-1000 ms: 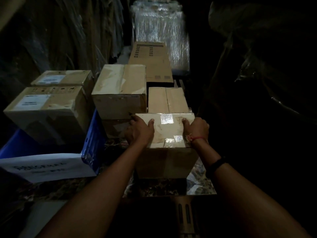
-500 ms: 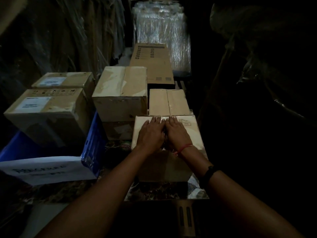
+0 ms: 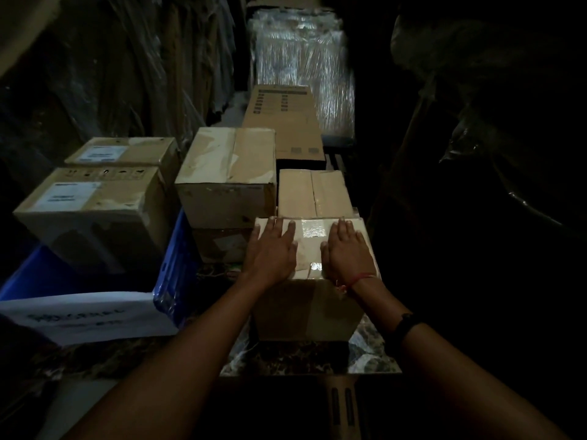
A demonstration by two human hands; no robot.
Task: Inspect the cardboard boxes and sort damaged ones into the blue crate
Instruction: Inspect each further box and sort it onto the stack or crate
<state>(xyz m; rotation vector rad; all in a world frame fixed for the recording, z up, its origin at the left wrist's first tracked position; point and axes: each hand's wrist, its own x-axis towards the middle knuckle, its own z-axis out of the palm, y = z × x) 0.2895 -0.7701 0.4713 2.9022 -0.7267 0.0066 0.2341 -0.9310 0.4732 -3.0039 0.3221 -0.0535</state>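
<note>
A small cardboard box (image 3: 309, 309) with a taped, shiny top stands nearest me on a patterned surface. My left hand (image 3: 271, 250) lies flat on the left half of its top, fingers straight. My right hand (image 3: 347, 252) lies flat on the right half, a red thread at the wrist. The blue crate (image 3: 173, 271) is at the left with a white paper label on its front. Two labelled boxes sit in it, the nearer box (image 3: 95, 211) and the farther box (image 3: 127, 152). A larger box (image 3: 228, 179) with a torn, taped top stands left of centre.
Behind the near box are a small box (image 3: 314, 193) and a long printed carton (image 3: 282, 119). A plastic-wrapped stack (image 3: 301, 68) rises at the back. Dark wrapped goods close in on both sides. The patterned table surface (image 3: 365, 354) ends just before me.
Both hands first gripped the box's top edges at left and right, then came together at the middle of the top. Now they lie spread apart, flat on the top.
</note>
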